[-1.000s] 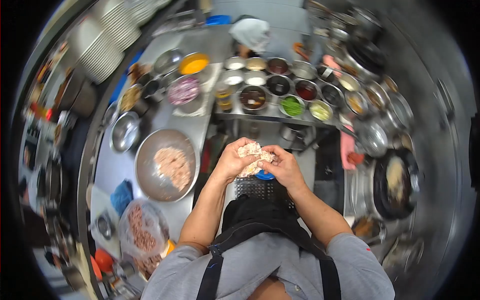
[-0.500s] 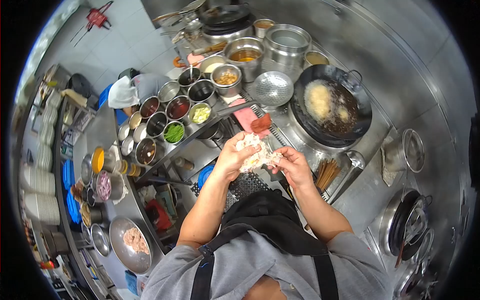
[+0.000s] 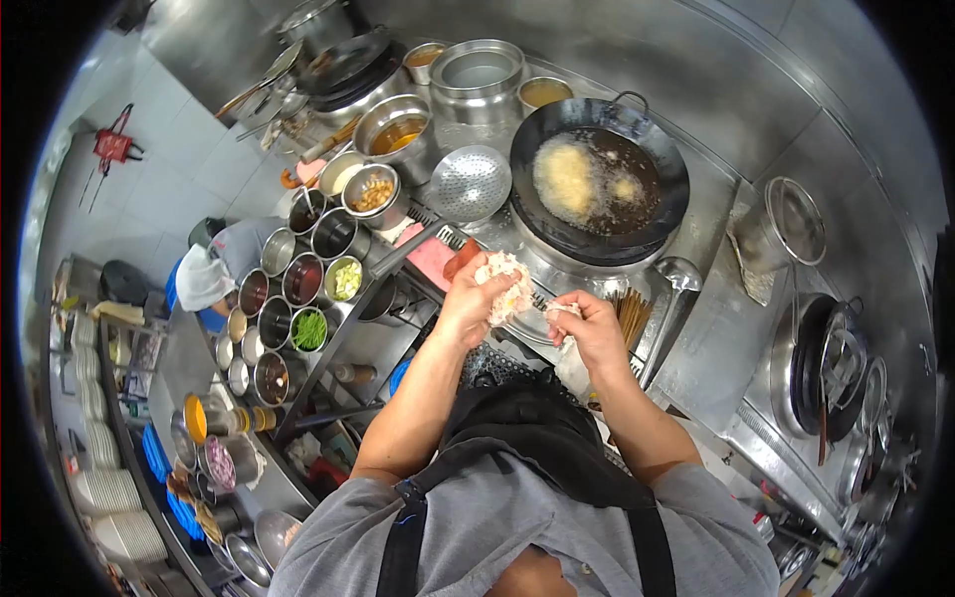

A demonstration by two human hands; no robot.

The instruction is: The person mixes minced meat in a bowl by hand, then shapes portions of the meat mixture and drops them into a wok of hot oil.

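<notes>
Round steel pots (image 3: pixel 302 302) stand clustered leftmost, apparently within reach. The left hand (image 3: pixel 466 307) cups a ragged pale-pink lump (image 3: pixel 510 291), seemingly for its looseness; the right hand (image 3: pixel 594 333) pinches a smaller pale piece (image 3: pixel 563 309). Beyond, a round black metal wok (image 3: pixel 668 164) sits on a steel ring (image 3: pixel 582 266), presumably for stability.

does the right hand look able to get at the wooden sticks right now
Likely yes: the right hand appears close to the wooden sticks with nothing visible between, though it holds a bit of pale mixture, which may hinder gripping.
</notes>
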